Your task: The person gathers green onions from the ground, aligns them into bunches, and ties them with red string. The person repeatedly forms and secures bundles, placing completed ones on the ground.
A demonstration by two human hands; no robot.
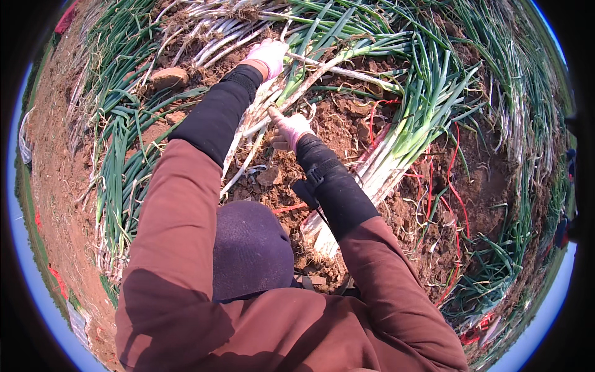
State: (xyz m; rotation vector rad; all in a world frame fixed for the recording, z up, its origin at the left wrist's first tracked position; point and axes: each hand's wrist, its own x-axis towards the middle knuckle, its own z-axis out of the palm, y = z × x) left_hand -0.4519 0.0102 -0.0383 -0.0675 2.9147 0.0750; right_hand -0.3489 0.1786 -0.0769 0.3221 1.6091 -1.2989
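Observation:
My left hand (268, 56), in a pale pink glove, rests over long green onions (260, 108) near where their white stalks turn green. Its fingers curl down out of sight, so their grip is hidden. Lower and to the right, my right hand (293, 129) is gloved too, with a bare fingertip reaching the edge of the same stalks. Its other fingers are spread apart and hold nothing that I can see. Beside my right forearm lies a thick bundle of green onions (388, 160), white stalks towards me and leaves pointing away. Part of it is hidden behind my sleeve.
Red ties (430, 186) lie on the clumpy brown soil (483, 186) at right. More green onions (123, 162) are laid in a row at left, and another row of onions (520, 107) runs along the right. A stone-like clod (169, 78) sits beyond my left forearm.

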